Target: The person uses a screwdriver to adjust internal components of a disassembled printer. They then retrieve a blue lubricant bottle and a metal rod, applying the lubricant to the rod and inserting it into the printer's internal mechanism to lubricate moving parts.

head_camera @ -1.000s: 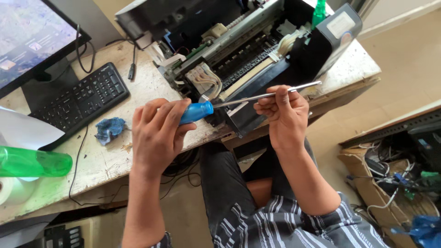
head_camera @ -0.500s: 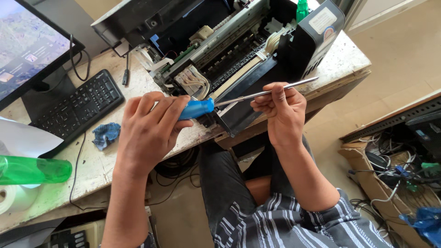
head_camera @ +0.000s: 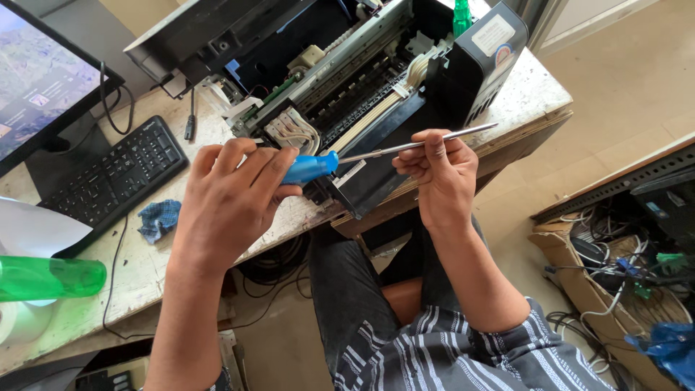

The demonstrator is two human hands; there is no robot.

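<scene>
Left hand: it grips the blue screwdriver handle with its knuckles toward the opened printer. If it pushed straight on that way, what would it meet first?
Probably the opened printer on the table, near its bundle of pale cables, just beyond the left hand. Depth is hard to judge from one view.

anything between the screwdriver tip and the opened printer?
Nothing visible. The left hand grips the blue handle of the long metal-shafted screwdriver; the right hand pinches the shaft. The tool lies level just in front of the opened black printer with exposed ribbon cables on the speckled white table, only open air between them.
</scene>
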